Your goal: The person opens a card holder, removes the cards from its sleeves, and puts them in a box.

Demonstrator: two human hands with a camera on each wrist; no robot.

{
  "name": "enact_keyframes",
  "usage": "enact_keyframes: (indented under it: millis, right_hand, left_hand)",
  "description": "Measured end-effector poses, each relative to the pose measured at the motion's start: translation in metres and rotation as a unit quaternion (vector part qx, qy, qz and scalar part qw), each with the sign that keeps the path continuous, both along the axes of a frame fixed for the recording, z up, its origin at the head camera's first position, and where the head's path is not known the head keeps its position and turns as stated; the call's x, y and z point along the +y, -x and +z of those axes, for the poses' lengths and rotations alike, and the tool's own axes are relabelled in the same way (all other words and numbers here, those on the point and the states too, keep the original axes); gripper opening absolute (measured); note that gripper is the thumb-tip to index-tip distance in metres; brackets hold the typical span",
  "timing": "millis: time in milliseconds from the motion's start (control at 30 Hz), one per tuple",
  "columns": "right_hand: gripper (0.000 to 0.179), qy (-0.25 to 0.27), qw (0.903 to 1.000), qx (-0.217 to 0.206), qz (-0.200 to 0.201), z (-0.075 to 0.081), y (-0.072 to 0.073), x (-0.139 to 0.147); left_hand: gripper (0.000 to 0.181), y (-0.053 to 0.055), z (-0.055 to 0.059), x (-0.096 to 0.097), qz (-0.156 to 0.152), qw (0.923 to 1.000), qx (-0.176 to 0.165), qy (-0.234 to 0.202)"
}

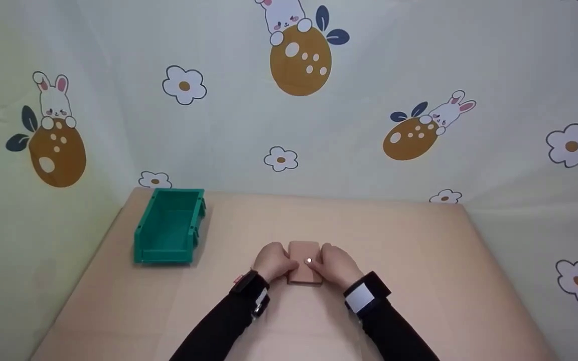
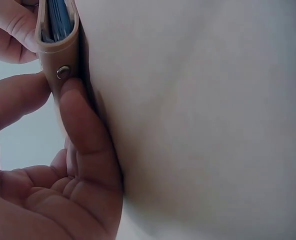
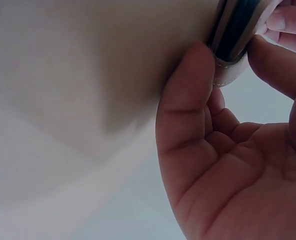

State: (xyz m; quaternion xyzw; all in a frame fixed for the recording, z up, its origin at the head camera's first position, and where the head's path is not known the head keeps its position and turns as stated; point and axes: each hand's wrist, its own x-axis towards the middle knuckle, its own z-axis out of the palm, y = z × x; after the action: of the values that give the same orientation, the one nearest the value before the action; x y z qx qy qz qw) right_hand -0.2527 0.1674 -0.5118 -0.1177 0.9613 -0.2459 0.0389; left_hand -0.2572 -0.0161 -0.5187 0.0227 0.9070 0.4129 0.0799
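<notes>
A tan leather card holder (image 1: 303, 275), with a stitched edge, is held between both hands near the middle of the table. My left hand (image 1: 273, 262) pinches its left side, thumb on top. From the other side, my right hand (image 1: 340, 264) grips the right edge between thumb and fingers. A metal snap shows on the end of the card holder (image 2: 60, 59) in the left wrist view, with bluish sleeves inside. The right wrist view shows dark layers within the card holder (image 3: 232, 31).
A green plastic bin (image 1: 164, 256) stands at the back left of the beige table (image 1: 394, 235). Behind and beside the table hangs a pale curtain (image 1: 229, 125) printed with rabbits and flowers.
</notes>
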Motion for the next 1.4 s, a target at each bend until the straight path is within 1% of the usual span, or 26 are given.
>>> enact_keyframes:
  millis: [200,267,400,500,633,767,900,1000,1200,1400]
  right_hand:
    - [0.037,-0.046,0.9980,0.038,-0.019,0.006,0.001,-0.003]
    - [0.036,-0.054,0.9969,0.053,-0.021,0.009,0.001,-0.005]
    - [0.031,-0.047,0.9958,0.079,0.000,0.011,0.000,-0.008]
    - [0.029,-0.042,0.9946,0.092,0.022,0.009,0.000,-0.009]
    - [0.028,-0.045,0.9948,0.084,0.036,0.006,0.000,-0.009]
    - [0.025,-0.043,0.9964,0.064,0.036,0.006,0.001,-0.011]
    - [0.026,-0.056,0.9962,0.058,0.033,0.006,0.002,-0.014]
    - [0.027,-0.071,0.9957,0.053,0.027,0.005,0.003,-0.016]
    - [0.025,-0.080,0.9953,0.049,0.025,0.006,0.004,-0.018]
    - [0.027,-0.086,0.9939,0.062,0.028,0.008,0.004,-0.020]
  left_hand:
    - [0.029,0.001,0.000,0.000,0.000,1.0000,-0.006,-0.002]
    - [0.028,0.001,-0.001,0.000,0.000,1.0000,-0.001,-0.002]
    - [0.027,0.001,-0.002,-0.001,-0.002,1.0000,0.006,-0.006]
    - [0.031,0.002,-0.003,-0.001,-0.003,0.9999,0.000,-0.011]
    - [0.036,0.003,-0.003,-0.003,-0.004,0.9998,-0.005,-0.018]
    - [0.037,0.003,-0.003,-0.004,-0.007,0.9994,-0.005,-0.033]
    - [0.038,0.002,-0.003,-0.004,0.001,0.9983,-0.018,-0.056]
    - [0.034,0.001,-0.002,-0.004,0.008,0.9973,-0.028,-0.068]
    - [0.030,0.002,-0.002,-0.003,0.008,0.9974,-0.035,-0.063]
    - [0.026,0.002,0.001,-0.003,0.013,0.9962,-0.047,-0.073]
